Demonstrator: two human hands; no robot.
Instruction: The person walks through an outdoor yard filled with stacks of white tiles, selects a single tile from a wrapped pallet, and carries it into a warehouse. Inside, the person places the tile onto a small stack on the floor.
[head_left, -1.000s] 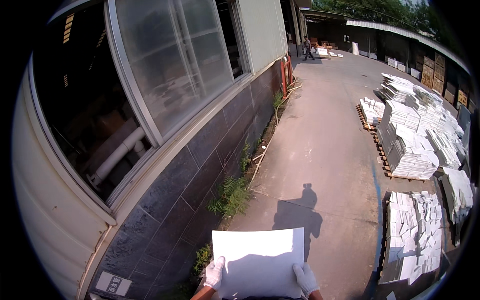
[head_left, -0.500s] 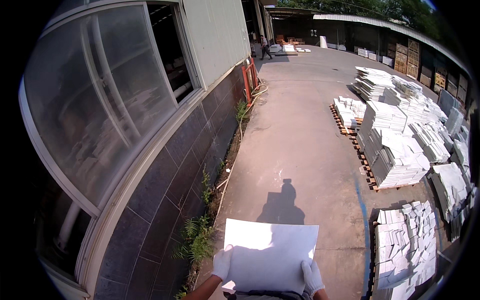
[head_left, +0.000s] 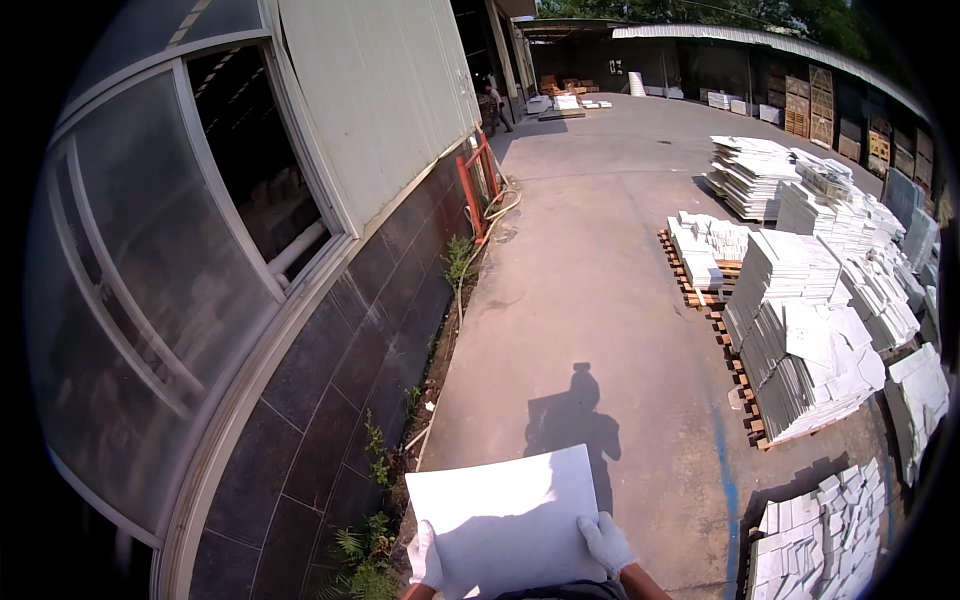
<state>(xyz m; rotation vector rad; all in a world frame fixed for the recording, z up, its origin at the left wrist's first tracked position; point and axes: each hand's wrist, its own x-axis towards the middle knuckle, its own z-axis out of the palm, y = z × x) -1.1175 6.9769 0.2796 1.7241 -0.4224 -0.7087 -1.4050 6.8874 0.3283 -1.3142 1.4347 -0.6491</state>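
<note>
- Near the bottom of my view, I am seeing the white panel (head_left: 510, 520) resting between the left hand (head_left: 426, 558) and the right hand (head_left: 606, 545), both wearing white gloves.
- Its top edge is sloping more than it was 0.5 seconds ago: the right corner is sitting higher than the left 1.
- Each hand is gripping 1 side edge, and 2 thumbs are lying on top. The other fingers are hiding underneath, so I cannot tell how far they are curling.
- The red frame (head_left: 466, 200) and the tall white pile (head_left: 800, 350) are looking nearer than before, so I am guessing the person is walking forward beside the dark wall (head_left: 330, 400).
- For the work, I am taking this to mean the carrying is going on. Both hands are keeping hold, though the tilt is asking for a steady grip.
</note>
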